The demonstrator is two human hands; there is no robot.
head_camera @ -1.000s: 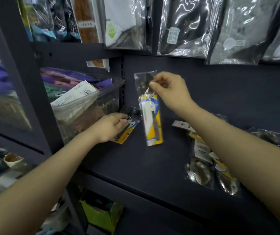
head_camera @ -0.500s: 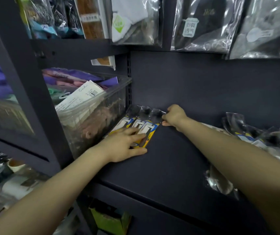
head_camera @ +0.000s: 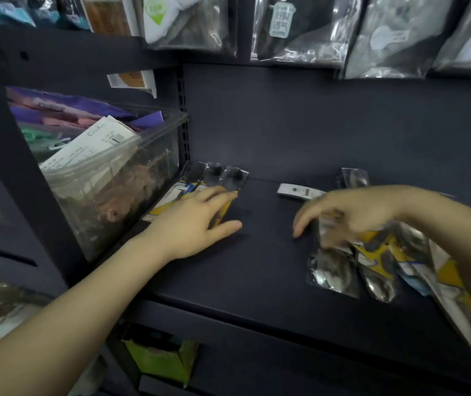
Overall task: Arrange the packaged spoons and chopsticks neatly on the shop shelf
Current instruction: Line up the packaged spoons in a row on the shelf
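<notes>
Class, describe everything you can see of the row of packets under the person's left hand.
The row of packets is three clear glossy sleeves with yellow, white and blue cards, each showing a dark rounded spoon bowl at the far end. They lie flat, side by side, on the dark shelf beside the clear bin. The left hand rests flat on them.

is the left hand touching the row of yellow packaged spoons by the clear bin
Touching: the head view shows the left hand lying flat on the row of yellow packaged spoons, fingers straight across them.
</notes>
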